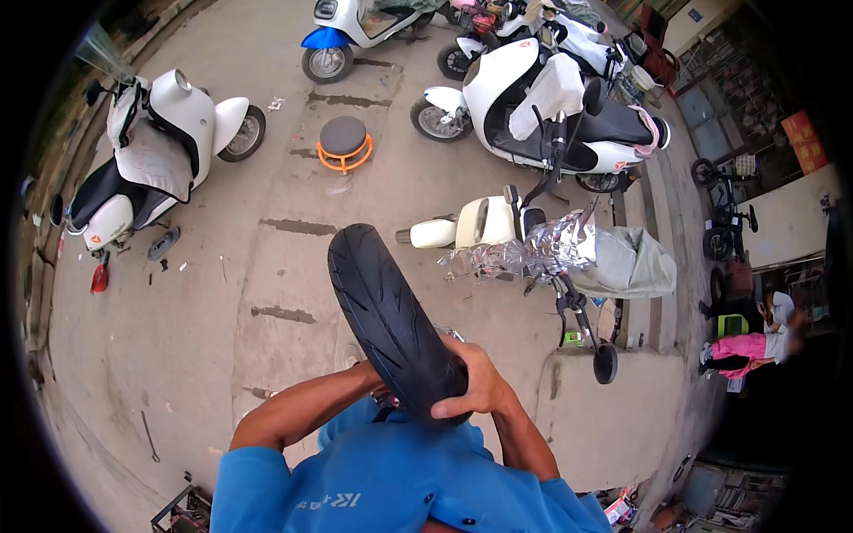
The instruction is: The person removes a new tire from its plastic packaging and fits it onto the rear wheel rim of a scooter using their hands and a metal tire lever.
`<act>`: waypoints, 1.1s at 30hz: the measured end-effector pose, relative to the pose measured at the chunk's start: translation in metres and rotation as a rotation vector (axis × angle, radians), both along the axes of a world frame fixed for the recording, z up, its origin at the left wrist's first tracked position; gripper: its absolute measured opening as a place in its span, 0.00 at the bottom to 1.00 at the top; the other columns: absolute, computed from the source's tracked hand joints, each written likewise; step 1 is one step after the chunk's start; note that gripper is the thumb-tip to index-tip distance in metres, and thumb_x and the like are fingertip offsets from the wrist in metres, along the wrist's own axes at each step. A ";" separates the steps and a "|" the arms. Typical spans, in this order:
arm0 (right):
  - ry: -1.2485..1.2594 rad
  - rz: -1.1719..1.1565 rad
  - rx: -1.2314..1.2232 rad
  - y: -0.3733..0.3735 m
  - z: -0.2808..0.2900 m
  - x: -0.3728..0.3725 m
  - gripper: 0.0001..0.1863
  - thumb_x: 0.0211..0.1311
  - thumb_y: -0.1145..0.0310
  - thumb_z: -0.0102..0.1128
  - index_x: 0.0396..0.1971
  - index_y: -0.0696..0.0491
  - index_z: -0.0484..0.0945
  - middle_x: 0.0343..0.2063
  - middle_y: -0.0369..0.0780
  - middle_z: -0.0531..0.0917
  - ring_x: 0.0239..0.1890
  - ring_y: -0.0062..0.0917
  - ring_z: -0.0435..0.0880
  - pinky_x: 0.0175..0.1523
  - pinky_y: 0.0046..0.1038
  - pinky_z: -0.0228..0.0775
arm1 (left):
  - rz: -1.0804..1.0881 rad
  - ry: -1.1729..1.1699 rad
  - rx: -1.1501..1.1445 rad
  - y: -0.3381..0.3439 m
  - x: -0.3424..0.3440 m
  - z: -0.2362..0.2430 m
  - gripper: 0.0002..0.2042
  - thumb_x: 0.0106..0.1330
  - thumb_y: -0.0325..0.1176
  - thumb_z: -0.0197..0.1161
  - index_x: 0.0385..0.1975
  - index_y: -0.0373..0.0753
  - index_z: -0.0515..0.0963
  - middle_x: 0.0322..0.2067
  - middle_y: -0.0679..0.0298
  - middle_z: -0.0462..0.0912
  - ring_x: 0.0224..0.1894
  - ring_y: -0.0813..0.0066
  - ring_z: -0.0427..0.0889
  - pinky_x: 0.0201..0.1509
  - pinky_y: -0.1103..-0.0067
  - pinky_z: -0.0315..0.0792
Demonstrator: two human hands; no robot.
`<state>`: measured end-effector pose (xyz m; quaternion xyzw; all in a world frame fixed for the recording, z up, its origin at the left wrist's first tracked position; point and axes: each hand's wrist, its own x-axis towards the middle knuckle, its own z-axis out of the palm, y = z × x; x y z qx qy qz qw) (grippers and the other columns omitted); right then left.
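A black motor-scooter tire (391, 320) with a grooved tread stands on edge, tilted, close in front of my blue shirt. My right hand (480, 377) is closed round its lower right side, with the thumb across the tread and the fingers behind the sidewall. From the left, my left forearm (306, 409) reaches to the tire's lower left side; that hand is hidden behind the tire, so its fingers do not show. A bit of shiny metal (450, 333) shows beside the tire, above my right hand.
An orange-legged stool (344, 142) stands ahead. White scooters (169, 151) are parked at the left, and others (533, 115) at the far right. Nearer on the right is a cream scooter (484, 222) with silver foil over it. A person in pink trousers (742, 346) sits at the right edge.
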<state>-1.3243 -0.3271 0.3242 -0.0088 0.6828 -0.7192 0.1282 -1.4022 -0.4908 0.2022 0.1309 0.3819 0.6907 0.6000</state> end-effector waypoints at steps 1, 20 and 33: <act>-0.010 -0.009 -0.002 0.000 0.000 0.001 0.52 0.32 0.58 0.82 0.61 0.67 0.70 0.49 0.47 0.82 0.51 0.30 0.81 0.60 0.29 0.69 | 0.003 -0.012 -0.002 -0.001 0.003 -0.001 0.21 0.63 0.33 0.69 0.56 0.38 0.77 0.54 0.60 0.79 0.52 0.71 0.79 0.58 0.73 0.73; -0.090 -0.633 -0.124 0.027 -0.016 0.047 0.50 0.31 0.55 0.78 0.57 0.68 0.72 0.47 0.46 0.82 0.48 0.30 0.82 0.58 0.29 0.70 | 0.805 -0.301 -0.443 -0.028 -0.087 -0.090 0.14 0.65 0.43 0.59 0.40 0.37 0.76 0.31 0.58 0.83 0.28 0.66 0.84 0.30 0.71 0.79; 0.180 -1.090 -0.403 0.070 -0.029 0.100 0.49 0.49 0.44 0.69 0.63 0.64 0.66 0.57 0.47 0.79 0.55 0.38 0.81 0.62 0.37 0.73 | 0.397 1.081 -0.349 0.075 -0.087 0.017 0.37 0.57 0.43 0.74 0.65 0.36 0.65 0.65 0.49 0.66 0.67 0.52 0.67 0.70 0.64 0.62</act>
